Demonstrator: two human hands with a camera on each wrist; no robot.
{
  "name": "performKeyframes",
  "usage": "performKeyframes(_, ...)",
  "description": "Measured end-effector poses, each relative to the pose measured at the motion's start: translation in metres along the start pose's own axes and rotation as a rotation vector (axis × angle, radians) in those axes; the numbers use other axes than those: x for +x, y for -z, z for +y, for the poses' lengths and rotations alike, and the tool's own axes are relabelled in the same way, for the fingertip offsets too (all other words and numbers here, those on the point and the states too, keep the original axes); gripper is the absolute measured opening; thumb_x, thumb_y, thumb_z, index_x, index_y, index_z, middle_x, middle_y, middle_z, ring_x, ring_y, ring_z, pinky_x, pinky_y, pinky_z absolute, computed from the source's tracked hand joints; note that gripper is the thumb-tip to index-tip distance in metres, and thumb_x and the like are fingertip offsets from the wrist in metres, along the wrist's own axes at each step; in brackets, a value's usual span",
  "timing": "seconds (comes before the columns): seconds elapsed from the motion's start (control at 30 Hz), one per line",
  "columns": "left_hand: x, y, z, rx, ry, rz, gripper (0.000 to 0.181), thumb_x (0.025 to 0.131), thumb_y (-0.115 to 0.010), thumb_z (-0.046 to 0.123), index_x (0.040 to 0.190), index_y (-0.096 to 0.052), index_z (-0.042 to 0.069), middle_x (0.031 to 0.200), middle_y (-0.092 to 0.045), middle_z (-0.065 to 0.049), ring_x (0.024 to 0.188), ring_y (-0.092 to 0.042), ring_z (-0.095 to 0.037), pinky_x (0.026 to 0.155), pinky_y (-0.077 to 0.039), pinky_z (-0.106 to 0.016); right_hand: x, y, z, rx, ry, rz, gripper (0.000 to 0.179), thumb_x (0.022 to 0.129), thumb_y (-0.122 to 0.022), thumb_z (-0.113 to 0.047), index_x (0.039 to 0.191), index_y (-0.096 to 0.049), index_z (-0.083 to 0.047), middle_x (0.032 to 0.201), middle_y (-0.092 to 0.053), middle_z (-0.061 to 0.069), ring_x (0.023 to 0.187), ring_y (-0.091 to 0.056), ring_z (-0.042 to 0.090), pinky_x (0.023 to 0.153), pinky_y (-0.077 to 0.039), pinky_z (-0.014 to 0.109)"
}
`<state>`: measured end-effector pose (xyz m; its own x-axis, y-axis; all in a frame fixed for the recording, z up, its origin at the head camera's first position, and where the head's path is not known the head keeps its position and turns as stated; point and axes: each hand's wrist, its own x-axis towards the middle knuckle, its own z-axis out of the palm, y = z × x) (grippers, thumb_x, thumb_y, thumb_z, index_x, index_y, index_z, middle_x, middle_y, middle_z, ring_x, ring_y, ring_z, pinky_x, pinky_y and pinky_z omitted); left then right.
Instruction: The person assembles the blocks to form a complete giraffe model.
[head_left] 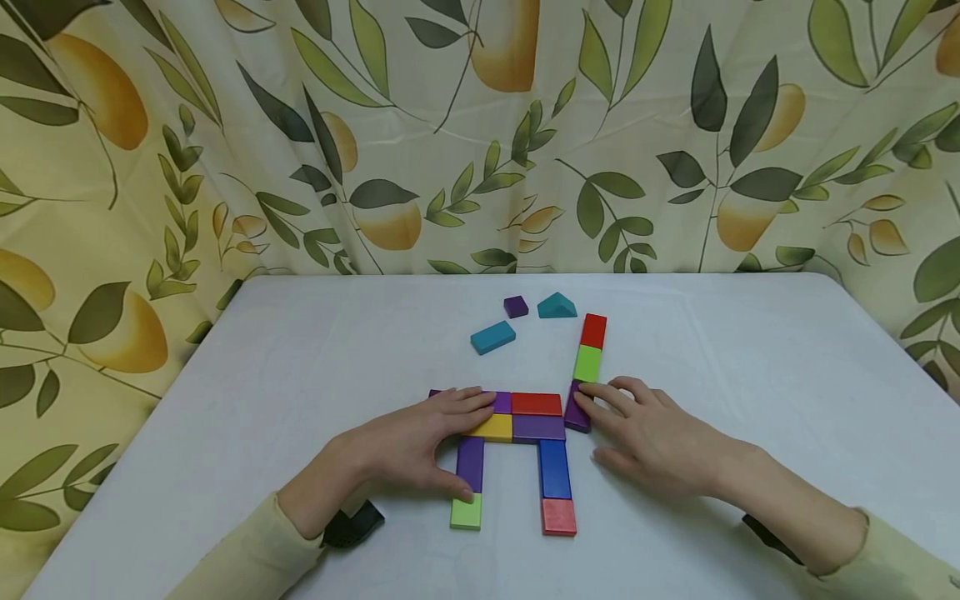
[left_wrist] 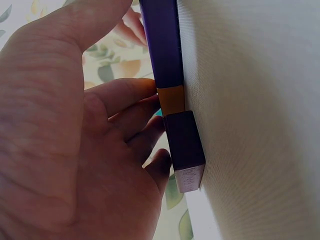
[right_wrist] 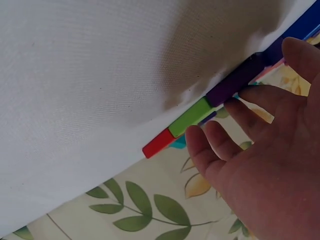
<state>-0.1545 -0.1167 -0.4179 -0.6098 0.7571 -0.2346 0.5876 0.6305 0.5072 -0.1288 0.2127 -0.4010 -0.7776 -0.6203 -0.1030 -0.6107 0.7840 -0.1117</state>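
Flat on the table lies a figure of coloured blocks. My left hand (head_left: 408, 437) rests over its left side, fingers extended across the yellow block (head_left: 497, 428) and the thumb at the purple leg block (head_left: 470, 463). A red block (head_left: 536, 404) and a violet block (head_left: 538, 427) lie right of those fingers. My right hand (head_left: 652, 433) touches the dark purple block (head_left: 576, 410) with its fingertips, fingers loosely bent. That block ends a slanted column with a green block (head_left: 587, 363) and a red end block (head_left: 593, 331). The left fingers hide part of the top row.
Behind the figure lie a teal rectangular block (head_left: 492, 337), a small purple block (head_left: 516, 307) and a teal triangular block (head_left: 557, 306). The right leg has a blue block (head_left: 555, 469) and a coral block (head_left: 558, 517). A light green block (head_left: 466, 512) ends the left leg.
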Motion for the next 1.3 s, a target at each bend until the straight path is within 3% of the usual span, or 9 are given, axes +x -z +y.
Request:
performKeyframes(0.57,-0.001,0.001,0.001,-0.004,-0.003,-0.002,0.099,0.082,-0.078,0.056,0.161,-0.028,0.023,0.166,-0.015,0.013,0.153,-0.007,-0.015,0.119,-0.022,-0.046,-0.001,0.001,-0.001,0.029,-0.017,0.006,0.068,0.095,-0.069,-0.041,0.151,-0.048,-0.009,0.151,-0.045,0.015,0.136,-0.037,0.044,0.101,-0.041,0.065)
performKeyframes(0.77,-0.001,0.0,0.001,-0.006,0.0,-0.004,0.099,0.082,-0.078,0.056,0.161,-0.028,0.024,0.166,-0.015,0.014,0.153,-0.007,-0.014,0.119,-0.022,-0.047,0.003,0.014,0.003,0.063,-0.031,0.03,0.067,0.096,-0.069,-0.039,0.153,-0.045,-0.013,0.152,-0.043,0.016,0.137,-0.036,0.045,0.101,-0.04,0.067)
performKeyframes(1.0,0.0,0.0,0.0,-0.004,-0.004,-0.005,0.099,0.082,-0.078,0.057,0.161,-0.028,0.024,0.166,-0.015,0.014,0.153,-0.007,-0.014,0.119,-0.022,-0.047,0.022,0.037,0.013,0.109,-0.017,0.106,0.073,0.094,-0.071,-0.038,0.155,-0.041,-0.011,0.152,-0.04,0.02,0.135,-0.037,0.047,0.1,-0.04,0.069)
performKeyframes(1.3,0.0,0.0,0.0,0.001,-0.013,-0.001,0.099,0.082,-0.077,0.057,0.161,-0.028,0.023,0.166,-0.016,0.013,0.153,-0.007,-0.015,0.12,-0.022,-0.046,0.063,0.058,0.017,0.223,-0.03,0.119,0.071,0.098,-0.067,-0.038,0.155,-0.039,-0.007,0.153,-0.037,0.023,0.137,-0.032,0.049,0.105,-0.034,0.07)
